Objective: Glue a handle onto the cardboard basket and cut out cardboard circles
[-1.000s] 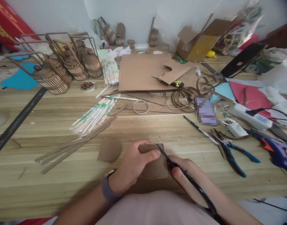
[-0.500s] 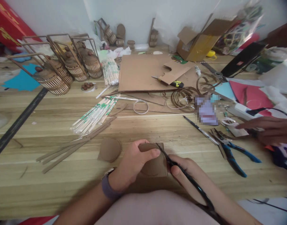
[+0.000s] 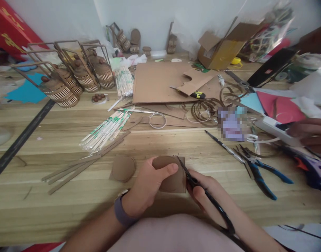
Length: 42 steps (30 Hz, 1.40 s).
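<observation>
My left hand grips a brown cardboard piece by its left side, thumb on top. A rounded outline shows on the cardboard. In my right hand are black scissors, their blades lying along the cardboard's right-hand part near its upper corner. Their handle loops run down toward the bottom right, partly hidden by my fingers. Left of my left hand, another cardboard piece with a round edge lies flat on the wooden table. Thin cardboard strips lie farther left.
Blue-handled pliers and a pen-like knife lie to the right. Another person's hand is by a white power strip. Wrapped sticks, a large cardboard sheet and lantern-like baskets stand farther back.
The cardboard has turned slightly in my left hand, and the scissors have shifted a little along it. The other person's hand has moved back and right, toward the power strip.
</observation>
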Each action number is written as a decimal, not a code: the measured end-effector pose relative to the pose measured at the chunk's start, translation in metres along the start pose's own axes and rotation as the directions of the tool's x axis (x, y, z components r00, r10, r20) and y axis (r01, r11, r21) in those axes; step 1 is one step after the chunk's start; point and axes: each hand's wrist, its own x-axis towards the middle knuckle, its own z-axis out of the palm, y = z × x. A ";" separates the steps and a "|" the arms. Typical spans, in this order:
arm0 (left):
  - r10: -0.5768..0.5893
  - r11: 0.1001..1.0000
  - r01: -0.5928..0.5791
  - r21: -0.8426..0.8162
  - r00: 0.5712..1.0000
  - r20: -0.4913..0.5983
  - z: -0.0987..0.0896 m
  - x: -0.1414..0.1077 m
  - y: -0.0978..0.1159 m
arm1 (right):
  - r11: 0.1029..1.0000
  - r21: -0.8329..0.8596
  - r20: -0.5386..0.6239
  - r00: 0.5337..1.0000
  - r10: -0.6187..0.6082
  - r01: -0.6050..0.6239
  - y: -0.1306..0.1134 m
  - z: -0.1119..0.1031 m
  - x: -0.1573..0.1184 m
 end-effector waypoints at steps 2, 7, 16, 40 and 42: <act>0.006 0.999 -0.005 0.044 1.000 -0.010 0.000 -0.001 0.001 | 0.999 0.033 0.020 1.000 -0.005 0.004 -0.001 -0.001 0.001; -0.008 0.997 0.009 0.076 1.000 -0.013 0.000 -0.004 0.000 | 0.998 0.065 0.074 0.997 -0.020 0.015 -0.006 -0.005 0.001; 0.005 0.997 -0.007 0.071 1.000 0.021 0.001 -0.003 0.000 | 0.996 0.077 0.111 0.994 0.023 -0.032 -0.017 -0.009 -0.001; -0.047 0.999 0.046 0.030 0.999 0.026 0.002 -0.005 0.000 | 0.998 0.053 0.103 0.995 0.012 -0.017 -0.020 -0.012 -0.005; -0.050 0.998 0.049 0.031 0.998 0.024 0.002 -0.005 0.000 | 0.998 0.066 0.104 0.995 -0.006 -0.001 -0.021 -0.012 -0.005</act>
